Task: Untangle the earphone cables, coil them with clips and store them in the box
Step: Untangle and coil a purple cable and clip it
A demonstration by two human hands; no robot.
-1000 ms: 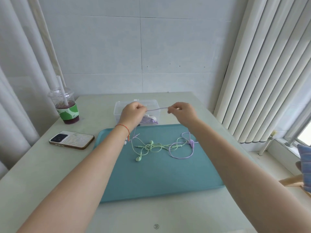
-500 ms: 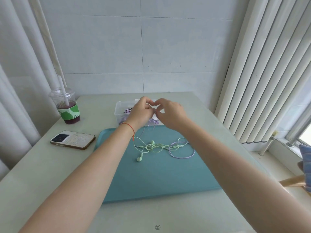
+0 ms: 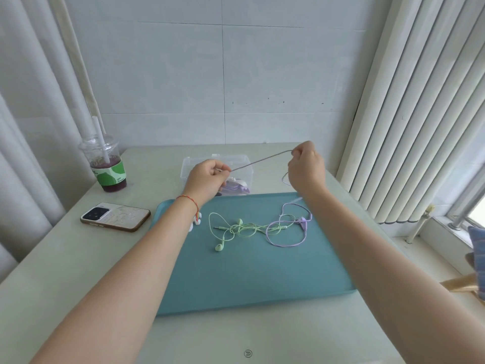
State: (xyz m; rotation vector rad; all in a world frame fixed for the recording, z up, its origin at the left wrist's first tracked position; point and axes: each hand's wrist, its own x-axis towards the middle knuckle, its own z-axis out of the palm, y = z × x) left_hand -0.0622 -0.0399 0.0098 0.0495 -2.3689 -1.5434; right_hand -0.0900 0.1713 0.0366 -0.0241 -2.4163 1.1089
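Note:
A purple earphone cable (image 3: 262,160) is stretched taut between my two hands above the table. My left hand (image 3: 207,177) pinches one end in front of the clear plastic box (image 3: 189,164). My right hand (image 3: 305,166) pinches the cable higher and to the right. The rest of the purple cable (image 3: 286,237) drops to the teal tray (image 3: 249,279) and lies looped there, tangled with a green earphone cable (image 3: 236,228). A green earbud (image 3: 220,247) rests on the tray. Small white clips (image 3: 196,222) peek out beside my left wrist.
A phone (image 3: 115,216) lies face down left of the tray. A plastic cup (image 3: 106,166) with a dark drink and a straw stands at the back left. Curtains hang left, vertical blinds right. The box holds purple and white items (image 3: 236,185).
My hands, close together half a second ago, have moved apart. The right hand went up and to the right, pulling the purple cable taut.

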